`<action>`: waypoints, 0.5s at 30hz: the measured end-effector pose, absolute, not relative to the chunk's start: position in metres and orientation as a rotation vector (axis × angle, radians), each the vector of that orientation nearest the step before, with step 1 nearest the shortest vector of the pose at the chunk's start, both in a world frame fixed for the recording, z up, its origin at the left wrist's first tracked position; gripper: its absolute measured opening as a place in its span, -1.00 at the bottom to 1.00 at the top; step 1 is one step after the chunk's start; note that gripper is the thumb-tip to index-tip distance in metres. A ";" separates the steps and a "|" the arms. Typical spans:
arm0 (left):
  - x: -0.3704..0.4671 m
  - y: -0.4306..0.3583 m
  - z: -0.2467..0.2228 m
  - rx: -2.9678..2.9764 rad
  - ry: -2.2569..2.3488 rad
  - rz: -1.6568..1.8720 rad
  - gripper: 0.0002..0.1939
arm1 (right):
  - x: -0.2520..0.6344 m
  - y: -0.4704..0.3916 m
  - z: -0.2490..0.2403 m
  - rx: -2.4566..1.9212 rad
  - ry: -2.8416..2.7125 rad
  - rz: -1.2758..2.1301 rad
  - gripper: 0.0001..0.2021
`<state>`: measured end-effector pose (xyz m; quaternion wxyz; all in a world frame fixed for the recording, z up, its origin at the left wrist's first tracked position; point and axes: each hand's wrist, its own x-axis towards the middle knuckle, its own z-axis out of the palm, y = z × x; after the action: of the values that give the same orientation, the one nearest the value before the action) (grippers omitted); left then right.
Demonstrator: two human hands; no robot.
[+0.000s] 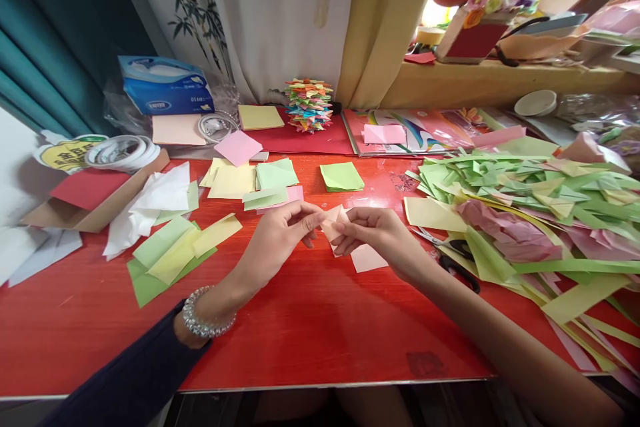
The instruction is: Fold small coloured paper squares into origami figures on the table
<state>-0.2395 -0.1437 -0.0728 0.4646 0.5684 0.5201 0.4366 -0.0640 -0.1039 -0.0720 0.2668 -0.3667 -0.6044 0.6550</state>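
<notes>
l hand (273, 237) & r hand (373, 230) pinching peach paper (331, 229); room on tabletop (310, 327) twd near edge (320, 385)

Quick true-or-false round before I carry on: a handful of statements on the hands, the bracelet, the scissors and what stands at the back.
1. The right hand pinches a folded peach paper. True.
2. The beaded bracelet is on the right wrist. False: it is on the left hand's side.
3. The scissors lie beside the right forearm. True.
4. The tissue box is red. False: it is mostly blue.
5. A multicoloured paper tower stands behind the green squares. True.
</notes>
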 end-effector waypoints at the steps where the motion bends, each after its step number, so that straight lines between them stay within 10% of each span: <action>1: -0.239 -0.144 -0.072 1.391 1.260 1.077 -0.81 | -0.064 -0.103 -0.072 -0.993 -1.615 1.780 -0.76; 15: -0.239 -0.143 -0.074 1.321 1.172 1.083 -0.74 | -0.059 -0.097 -0.066 -0.946 -1.624 1.885 -0.81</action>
<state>-0.2386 -0.1432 -0.0738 0.5100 0.5485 0.4866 0.4497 -0.0591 -0.0966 -0.0662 0.2375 -0.3452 -0.5927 0.6878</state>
